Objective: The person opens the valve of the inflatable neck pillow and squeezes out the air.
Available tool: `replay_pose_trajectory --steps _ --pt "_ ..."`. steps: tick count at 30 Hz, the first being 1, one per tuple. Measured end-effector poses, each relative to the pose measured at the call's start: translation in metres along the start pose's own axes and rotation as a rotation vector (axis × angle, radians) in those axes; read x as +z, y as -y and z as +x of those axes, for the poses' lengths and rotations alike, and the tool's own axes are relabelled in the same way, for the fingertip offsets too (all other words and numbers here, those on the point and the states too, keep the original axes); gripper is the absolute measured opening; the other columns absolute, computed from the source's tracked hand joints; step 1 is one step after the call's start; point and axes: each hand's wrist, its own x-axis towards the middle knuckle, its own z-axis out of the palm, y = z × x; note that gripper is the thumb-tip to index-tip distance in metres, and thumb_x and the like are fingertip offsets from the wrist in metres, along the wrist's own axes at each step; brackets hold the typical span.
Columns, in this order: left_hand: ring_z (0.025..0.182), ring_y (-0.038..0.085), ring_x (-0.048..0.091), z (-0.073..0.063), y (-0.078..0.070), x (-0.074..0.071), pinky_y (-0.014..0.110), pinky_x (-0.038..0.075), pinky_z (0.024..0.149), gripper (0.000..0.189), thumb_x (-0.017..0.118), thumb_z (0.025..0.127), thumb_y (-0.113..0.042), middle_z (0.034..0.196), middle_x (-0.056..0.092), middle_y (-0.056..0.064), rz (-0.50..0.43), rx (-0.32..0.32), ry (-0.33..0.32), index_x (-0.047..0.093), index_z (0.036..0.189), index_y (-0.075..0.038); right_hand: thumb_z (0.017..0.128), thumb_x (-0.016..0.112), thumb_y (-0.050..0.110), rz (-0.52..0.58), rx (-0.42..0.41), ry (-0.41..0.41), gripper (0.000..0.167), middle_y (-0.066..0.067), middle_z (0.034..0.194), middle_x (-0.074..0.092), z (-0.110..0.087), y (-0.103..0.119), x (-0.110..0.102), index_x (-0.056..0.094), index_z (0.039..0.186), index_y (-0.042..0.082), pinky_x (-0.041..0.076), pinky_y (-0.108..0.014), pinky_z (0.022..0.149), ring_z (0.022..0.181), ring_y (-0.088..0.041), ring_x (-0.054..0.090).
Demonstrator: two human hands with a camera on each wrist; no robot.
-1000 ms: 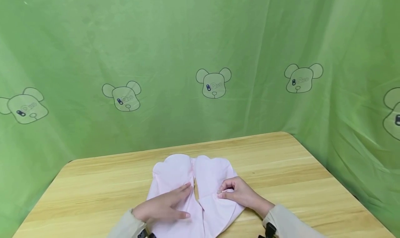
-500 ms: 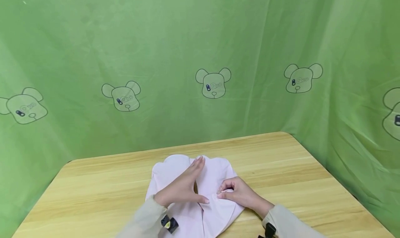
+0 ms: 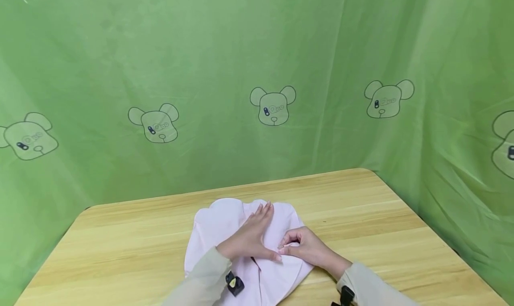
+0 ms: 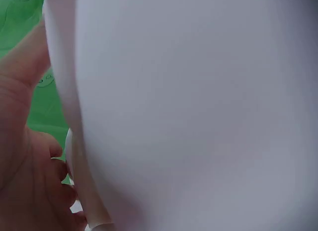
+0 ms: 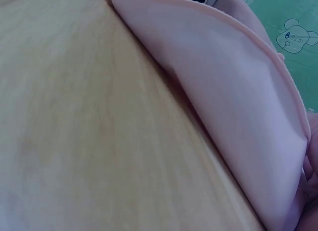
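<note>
A pale pink sheet of cloth (image 3: 214,223) with a scalloped far edge lies on the wooden table, a slit running down its middle. My left hand (image 3: 250,237) rests across the slit, fingers extended and thumb spread toward the right hand. My right hand (image 3: 305,248) pinches a fold on the cloth's right side between thumb and fingertips. Close up, the cloth (image 4: 189,102) fills most of the left wrist view. In the right wrist view a raised flap of the cloth (image 5: 223,92) shows its stitched rim; the right hand (image 5: 311,191) is mostly cut off there.
The wooden table (image 3: 120,243) extends to both sides of the cloth. Behind it hangs a green curtain (image 3: 217,154) printed with bear faces. Black wrist devices (image 3: 234,283) sit at the light sleeves (image 3: 201,279).
My left hand has moved right and away from me, from the cloth's left half across the slit to near the right hand. The right hand keeps its pinch in place.
</note>
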Motion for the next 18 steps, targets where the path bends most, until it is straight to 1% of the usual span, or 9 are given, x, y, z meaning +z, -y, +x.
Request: replay_pose_trajectory --steps 7,14,18 --pt "0.144 0.030 -0.003 0.004 0.005 0.006 0.048 0.005 0.115 0.122 0.080 0.069 -0.047 0.157 -0.001 0.015 -0.084 -0.024 0.070 0.000 0.150 -0.001 0.079 0.075 0.013 -0.009 0.022 -0.005 0.013 -0.004 0.075 0.068 0.000 0.001 0.000 0.068 0.079 0.002 0.049 -0.021 0.070 0.072 -0.003 0.059" --pt "0.144 0.024 -0.006 0.005 0.009 0.013 0.046 0.001 0.115 0.120 0.079 0.072 -0.043 0.157 -0.007 0.010 -0.178 -0.059 0.121 -0.003 0.150 -0.003 0.079 0.074 0.013 -0.015 0.036 -0.002 0.013 -0.003 0.076 0.068 0.000 0.001 0.000 0.068 0.079 0.003 0.048 -0.021 0.071 0.073 -0.004 0.059" --pt "0.144 0.023 -0.006 0.005 0.009 0.015 0.044 0.000 0.115 0.118 0.078 0.073 -0.044 0.157 -0.006 0.009 -0.181 -0.065 0.131 -0.001 0.150 -0.003 0.079 0.074 0.014 -0.018 0.040 0.002 0.013 -0.002 0.076 0.068 0.000 0.002 0.000 0.067 0.079 0.003 0.048 -0.021 0.071 0.074 -0.004 0.059"
